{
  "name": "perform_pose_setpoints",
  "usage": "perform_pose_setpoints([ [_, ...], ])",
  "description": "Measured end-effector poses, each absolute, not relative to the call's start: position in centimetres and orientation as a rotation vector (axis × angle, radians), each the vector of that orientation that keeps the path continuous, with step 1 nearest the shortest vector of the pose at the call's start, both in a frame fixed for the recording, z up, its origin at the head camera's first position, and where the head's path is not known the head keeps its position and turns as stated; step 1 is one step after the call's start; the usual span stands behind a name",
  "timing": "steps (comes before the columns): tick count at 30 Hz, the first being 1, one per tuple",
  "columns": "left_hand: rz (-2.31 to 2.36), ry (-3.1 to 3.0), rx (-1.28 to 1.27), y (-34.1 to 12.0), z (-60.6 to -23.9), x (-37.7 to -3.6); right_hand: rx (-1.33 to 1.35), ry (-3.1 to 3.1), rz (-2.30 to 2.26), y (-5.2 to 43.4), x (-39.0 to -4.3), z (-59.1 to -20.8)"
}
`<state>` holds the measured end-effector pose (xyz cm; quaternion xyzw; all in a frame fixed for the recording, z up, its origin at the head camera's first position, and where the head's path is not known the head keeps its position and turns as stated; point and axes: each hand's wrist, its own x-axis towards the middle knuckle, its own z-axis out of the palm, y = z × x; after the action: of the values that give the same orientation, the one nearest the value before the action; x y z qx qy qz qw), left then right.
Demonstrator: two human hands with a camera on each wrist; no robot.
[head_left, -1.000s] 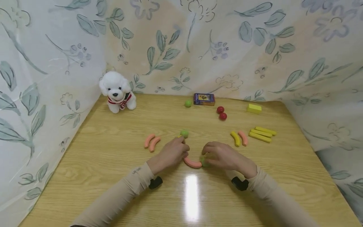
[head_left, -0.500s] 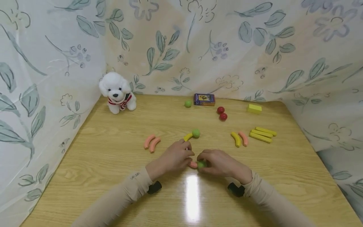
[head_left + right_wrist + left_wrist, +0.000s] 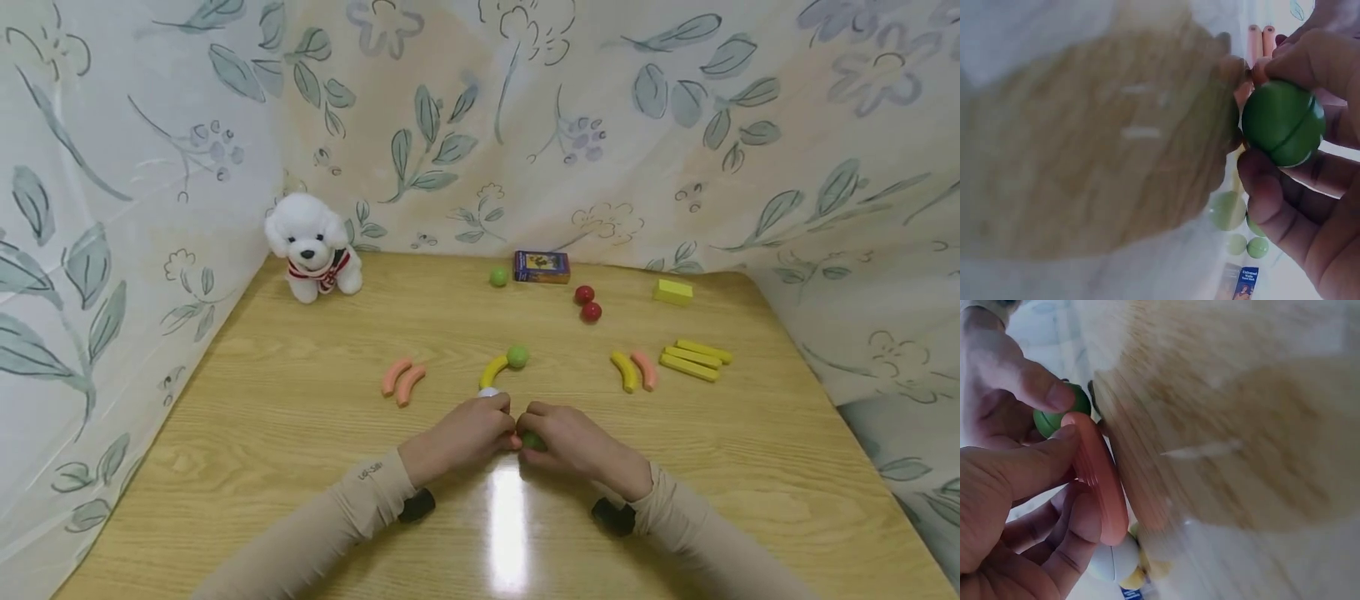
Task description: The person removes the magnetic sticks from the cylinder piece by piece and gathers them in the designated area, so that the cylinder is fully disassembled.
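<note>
My left hand (image 3: 463, 435) pinches a pink curved stick (image 3: 1107, 487) between thumb and fingers, low over the table. My right hand (image 3: 576, 443) grips a green ball (image 3: 1282, 122), which has a groove round it. In the left wrist view, the ball meets the upper end of the pink stick. Just beyond the left fingers lies a white ball (image 3: 488, 392), partly hidden, at the near end of a yellow curved stick (image 3: 492, 372). Another green ball (image 3: 517, 357) sits at that stick's far end.
Two pink curved sticks (image 3: 405, 382) lie left. To the right are a yellow and a pink curved stick (image 3: 643, 370), several yellow bars (image 3: 690, 363) and a yellow block (image 3: 672, 292). Behind stand two red balls (image 3: 591, 312), a card box (image 3: 542, 267), a green ball (image 3: 498, 277) and a plush dog (image 3: 311, 247).
My two hands have drawn together, the right one moving left with its green ball to the pink stick. The far green ball has shifted right, and the yellow stick and white ball have come into sight.
</note>
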<state>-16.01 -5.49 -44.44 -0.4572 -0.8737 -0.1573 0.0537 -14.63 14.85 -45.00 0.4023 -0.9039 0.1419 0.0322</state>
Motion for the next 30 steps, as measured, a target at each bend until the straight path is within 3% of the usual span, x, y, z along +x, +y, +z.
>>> perform_pose_setpoints([
  [6, -0.415, -2.635, -1.395, -6.5, -44.0, -16.4, 1.084, -2.861, 0.513, 16.2, -16.6, -44.0],
  [11, -0.41, -2.599, -1.431, -7.2, -44.0, -16.5, 0.606, -2.849, 0.558, 19.2, -21.9, -43.1],
  [15, -0.393, -2.611, -1.452, -7.2, -44.5, -16.0, 0.424, -2.784, 0.46, 20.9, -25.8, -43.4],
  [20, -0.379, -2.644, -1.482, -6.9, -45.4, -15.4, 0.382, -2.81, 0.354, 22.0, -27.6, -44.9],
  [24, -0.403, -2.672, -1.469, -7.3, -45.4, -15.3, 0.394, -2.792, 0.336, 21.5, -27.2, -45.2],
  [30, -0.566, -2.72, -1.181, -8.0, -44.1, -16.5, 0.788, -2.702, 0.507, 18.0, -24.7, -43.9],
])
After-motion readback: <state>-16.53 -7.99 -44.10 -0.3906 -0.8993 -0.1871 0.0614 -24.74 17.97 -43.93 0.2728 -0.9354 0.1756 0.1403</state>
